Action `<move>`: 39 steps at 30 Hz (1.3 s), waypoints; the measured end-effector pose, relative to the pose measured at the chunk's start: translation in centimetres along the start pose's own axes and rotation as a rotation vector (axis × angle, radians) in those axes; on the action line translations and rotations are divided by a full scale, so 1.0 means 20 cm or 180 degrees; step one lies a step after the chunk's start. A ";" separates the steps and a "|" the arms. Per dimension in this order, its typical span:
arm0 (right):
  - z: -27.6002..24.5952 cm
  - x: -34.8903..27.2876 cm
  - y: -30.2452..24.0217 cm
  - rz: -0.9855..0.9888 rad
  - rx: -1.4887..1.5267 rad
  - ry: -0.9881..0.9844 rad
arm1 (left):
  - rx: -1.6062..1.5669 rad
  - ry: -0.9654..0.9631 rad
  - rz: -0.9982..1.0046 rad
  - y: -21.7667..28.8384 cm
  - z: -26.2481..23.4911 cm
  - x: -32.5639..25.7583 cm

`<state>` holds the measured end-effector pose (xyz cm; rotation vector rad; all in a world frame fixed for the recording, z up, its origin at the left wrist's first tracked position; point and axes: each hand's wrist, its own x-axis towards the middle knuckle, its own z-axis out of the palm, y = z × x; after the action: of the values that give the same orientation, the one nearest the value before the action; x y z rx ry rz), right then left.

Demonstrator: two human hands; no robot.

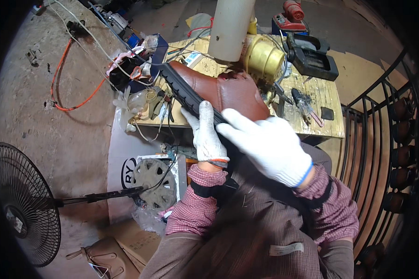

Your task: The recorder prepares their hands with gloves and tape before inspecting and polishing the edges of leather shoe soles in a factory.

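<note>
A reddish-brown leather boot point(239, 95) with a thick black treaded sole point(184, 88) lies tilted in front of me, its sole facing left. My left hand point(208, 135), in a greyish-white knit glove, is closed round the sole near its lower end. From the right, my right hand point(270, 146) in a cleaner white glove reaches over the lower end of the boot. Its fingers press on the edge of the sole, close to my left fingers. Part of the boot's lower end is hidden behind the gloves.
Beyond the boot, a yellow round machine housing point(264, 58) and a thick pale pipe point(230, 30) stand on the wooden bench point(328, 128). Tools lie at its right. A black fan point(25, 204) stands at left. A metal rack point(365, 139) with boots is at right.
</note>
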<state>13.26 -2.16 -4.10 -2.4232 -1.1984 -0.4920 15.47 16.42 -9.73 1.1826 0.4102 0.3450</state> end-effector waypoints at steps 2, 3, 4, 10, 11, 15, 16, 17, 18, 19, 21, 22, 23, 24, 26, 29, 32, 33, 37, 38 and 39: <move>0.07 0.01 -0.05 -0.0178 -0.0330 0.0001 | -0.0163 -0.0060 -0.0006 -0.01 -0.03 -0.04; 0.09 -0.03 -0.07 -0.0131 -0.0414 -0.0107 | -0.0098 -0.0002 0.0005 -0.01 -0.04 -0.04; 0.10 -0.09 -0.08 0.0123 -0.0214 -0.0545 | -0.0106 -0.0023 0.0164 0.00 -0.05 -0.04; 0.01 -0.72 -0.04 0.1296 0.0340 -0.1782 | -0.1156 -0.0193 -0.0106 0.05 -0.17 0.20; -0.02 -0.81 -0.04 0.1553 0.0411 -0.1418 | -0.1198 -0.0162 -0.0183 0.04 -0.17 0.23; -0.16 -1.01 -0.12 0.2513 0.0318 -0.0905 | -0.1233 -0.0175 -0.0355 -0.01 -0.15 0.26; -0.18 -1.02 -0.14 0.2540 0.0249 -0.0824 | -0.1338 -0.0227 -0.0446 -0.03 -0.15 0.26; -0.19 -1.03 -0.15 0.2734 0.0202 -0.0762 | -0.1430 -0.0303 -0.0502 -0.05 -0.14 0.26; -0.19 -1.03 -0.16 0.2605 0.0138 -0.0601 | -0.1540 -0.0378 -0.0570 -0.07 -0.14 0.25; -0.19 -1.02 -0.16 0.2641 0.0102 -0.0450 | -0.1534 -0.0451 -0.0668 -0.09 -0.15 0.23; -0.19 -0.97 -0.16 0.2536 0.0143 -0.0238 | -0.1900 -0.1027 -0.0855 -0.15 -0.18 0.17; -0.19 -0.94 -0.15 0.2289 0.0217 -0.0154 | -0.2121 -0.1383 -0.0938 -0.19 -0.19 0.12; -0.18 -0.90 -0.14 0.2066 0.0264 -0.0061 | -0.3273 -0.1646 -0.1320 -0.23 -0.20 0.05; -0.19 -0.85 -0.13 0.2022 0.0315 -0.0137 | -0.3362 -0.1785 -0.1468 -0.27 -0.22 -0.03; -0.20 -0.76 -0.13 0.1389 0.0597 -0.0075 | -0.2097 -0.1666 -0.1374 -0.32 -0.25 -0.22; -0.26 -0.67 -0.13 0.1310 0.1743 -0.0777 | -0.1226 -0.2273 -0.1830 -0.33 -0.23 -0.42; -0.44 -0.72 -0.16 0.1285 0.1401 -0.0880 | -0.1110 -0.2647 -0.2120 -0.36 -0.05 -0.47; -0.52 -0.76 -0.19 0.1345 0.1302 -0.0767 | -0.0995 -0.2697 -0.2373 -0.36 0.00 -0.48; -0.95 -1.00 -0.41 0.2479 0.0516 -0.0440 | 0.0173 -0.3303 -0.2228 -0.39 0.16 -0.44; -1.05 -1.06 -0.50 0.2829 0.0263 -0.0358 | -0.0052 -0.3125 -0.2321 -0.41 0.19 -0.44; -1.12 -1.13 -0.58 0.3310 -0.0086 -0.0182 | -0.0187 -0.2961 -0.2388 -0.43 0.20 -0.44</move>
<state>-12.11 -21.80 6.79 -2.6626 0.1523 -0.1015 10.19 6.09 -15.31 0.9300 -0.0020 -0.8203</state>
